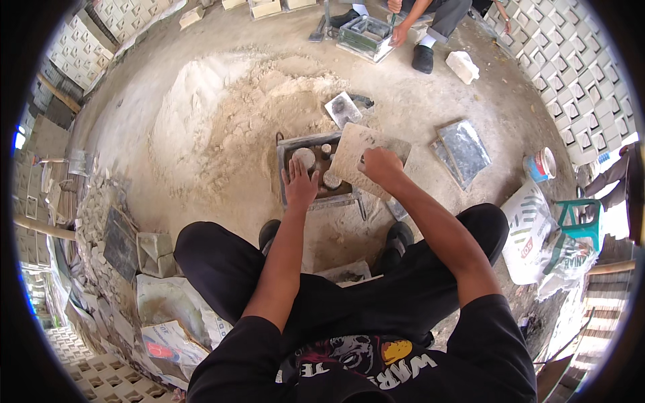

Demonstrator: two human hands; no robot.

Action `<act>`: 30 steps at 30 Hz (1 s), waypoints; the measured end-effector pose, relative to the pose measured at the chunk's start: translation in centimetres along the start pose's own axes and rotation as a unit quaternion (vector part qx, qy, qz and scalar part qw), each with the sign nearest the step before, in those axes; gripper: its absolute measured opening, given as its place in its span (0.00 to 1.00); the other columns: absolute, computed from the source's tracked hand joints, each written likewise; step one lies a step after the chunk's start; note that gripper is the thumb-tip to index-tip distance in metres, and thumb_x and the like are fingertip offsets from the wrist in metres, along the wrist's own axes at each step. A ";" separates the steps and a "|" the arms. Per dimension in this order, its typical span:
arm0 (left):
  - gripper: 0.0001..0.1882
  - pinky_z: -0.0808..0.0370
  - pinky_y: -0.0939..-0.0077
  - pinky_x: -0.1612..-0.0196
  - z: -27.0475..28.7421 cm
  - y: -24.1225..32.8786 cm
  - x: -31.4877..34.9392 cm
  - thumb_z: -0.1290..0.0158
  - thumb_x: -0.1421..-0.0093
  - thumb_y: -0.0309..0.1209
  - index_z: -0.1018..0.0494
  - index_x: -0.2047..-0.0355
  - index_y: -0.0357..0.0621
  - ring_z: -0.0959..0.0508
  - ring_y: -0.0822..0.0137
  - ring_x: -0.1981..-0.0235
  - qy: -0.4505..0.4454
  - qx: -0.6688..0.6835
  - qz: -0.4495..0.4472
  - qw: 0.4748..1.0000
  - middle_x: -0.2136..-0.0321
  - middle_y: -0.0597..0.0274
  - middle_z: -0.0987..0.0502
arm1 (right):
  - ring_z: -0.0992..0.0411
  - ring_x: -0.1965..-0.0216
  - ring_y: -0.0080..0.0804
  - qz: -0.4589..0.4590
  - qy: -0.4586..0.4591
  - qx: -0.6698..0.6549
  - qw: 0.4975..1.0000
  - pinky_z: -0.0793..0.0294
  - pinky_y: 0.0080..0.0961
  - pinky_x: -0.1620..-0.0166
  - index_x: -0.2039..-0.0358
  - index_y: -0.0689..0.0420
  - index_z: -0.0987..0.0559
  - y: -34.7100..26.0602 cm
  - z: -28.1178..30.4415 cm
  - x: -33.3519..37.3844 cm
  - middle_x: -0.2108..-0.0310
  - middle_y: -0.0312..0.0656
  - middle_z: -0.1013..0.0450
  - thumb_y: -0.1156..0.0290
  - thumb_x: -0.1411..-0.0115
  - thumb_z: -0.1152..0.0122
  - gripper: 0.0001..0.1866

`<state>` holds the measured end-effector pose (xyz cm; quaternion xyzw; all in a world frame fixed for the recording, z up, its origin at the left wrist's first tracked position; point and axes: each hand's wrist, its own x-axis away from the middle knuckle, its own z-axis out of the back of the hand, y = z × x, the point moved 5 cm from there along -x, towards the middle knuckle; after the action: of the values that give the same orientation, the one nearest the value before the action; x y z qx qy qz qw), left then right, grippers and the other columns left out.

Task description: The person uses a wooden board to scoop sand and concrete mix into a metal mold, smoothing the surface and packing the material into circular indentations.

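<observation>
Head view, left hand: our left hand lies flat with fingers spread on the rim of the metal mould, gripping nothing.
Head view, right hand: our right hand is clenched on the flat board, tilted over the mould's far right corner.
Mould: it sits directly under both hands, round cores visible inside.
Beyond the hands: a sand heap and a trowel.
Right of the right hand: metal plates and a bucket.
Far beyond: another person's hand on a second mould.
</observation>
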<state>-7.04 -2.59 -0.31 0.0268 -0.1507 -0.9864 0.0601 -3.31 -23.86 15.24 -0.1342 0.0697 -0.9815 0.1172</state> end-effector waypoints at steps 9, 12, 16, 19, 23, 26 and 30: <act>0.41 0.66 0.57 0.30 -0.9 -0.5 -1.4 0.65 0.34 0.53 0.61 0.32 0.35 0.62 0.57 0.29 -0.016 -0.027 0.022 0.999 0.30 0.51 0.62 | 0.22 0.63 0.53 0.019 0.009 -0.022 1.000 0.22 0.44 0.59 0.68 0.60 0.18 0.4 -0.7 -0.2 0.66 0.52 0.22 0.60 0.47 0.42 0.15; 0.40 0.65 0.58 0.30 -1.1 -0.3 -2.4 0.64 0.34 0.51 0.59 0.33 0.33 0.60 0.56 0.29 0.029 -0.026 0.014 0.999 0.30 0.49 0.60 | 0.22 0.63 0.53 0.008 0.017 -0.016 1.000 0.22 0.44 0.59 0.69 0.61 0.18 0.7 -0.7 -0.3 0.66 0.53 0.22 0.60 0.47 0.42 0.16; 0.38 0.63 0.59 0.30 -1.4 1.7 -4.0 0.63 0.33 0.49 0.57 0.33 0.34 0.58 0.56 0.29 0.017 -0.018 -0.049 0.998 0.31 0.48 0.58 | 0.23 0.63 0.53 -0.031 0.007 -0.021 0.999 0.22 0.44 0.59 0.68 0.60 0.19 2.1 -0.8 -0.4 0.66 0.53 0.22 0.59 0.47 0.41 0.17; 0.36 0.61 0.60 0.30 -1.7 3.9 -5.0 0.64 0.33 0.48 0.55 0.33 0.34 0.56 0.56 0.30 0.001 0.073 -0.110 0.991 0.31 0.49 0.55 | 0.23 0.61 0.53 -0.040 -0.003 -0.020 0.999 0.22 0.43 0.58 0.67 0.60 0.18 2.8 -0.6 -0.1 0.65 0.53 0.22 0.58 0.47 0.41 0.17; 0.35 0.59 0.60 0.30 -2.2 5.0 -6.0 0.65 0.32 0.47 0.54 0.33 0.37 0.54 0.58 0.30 -0.005 0.067 -0.076 0.995 0.32 0.50 0.53 | 0.23 0.60 0.53 -0.066 -0.006 -0.032 0.997 0.23 0.43 0.57 0.65 0.59 0.18 3.5 -0.6 -0.1 0.64 0.53 0.22 0.57 0.47 0.40 0.18; 0.33 0.58 0.58 0.30 -2.3 5.6 -5.4 0.63 0.33 0.45 0.51 0.34 0.36 0.52 0.57 0.31 -0.001 0.072 -0.130 0.989 0.32 0.50 0.51 | 0.23 0.59 0.53 -0.077 -0.021 -0.029 0.996 0.23 0.43 0.56 0.64 0.58 0.18 4.1 -0.9 -0.2 0.63 0.53 0.22 0.56 0.47 0.40 0.18; 0.32 0.56 0.56 0.31 -2.0 5.9 -4.0 0.62 0.33 0.45 0.49 0.35 0.38 0.51 0.57 0.31 -0.033 0.061 -0.226 0.972 0.32 0.52 0.50 | 0.23 0.59 0.52 -0.080 -0.016 -0.042 0.996 0.22 0.43 0.57 0.64 0.58 0.18 4.5 -1.0 -0.1 0.62 0.52 0.22 0.57 0.47 0.40 0.18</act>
<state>-2.32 -8.28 -0.33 0.0318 -0.2030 -0.9635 -0.1714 -2.54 -28.09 13.55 -0.1602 0.0980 -0.9816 0.0337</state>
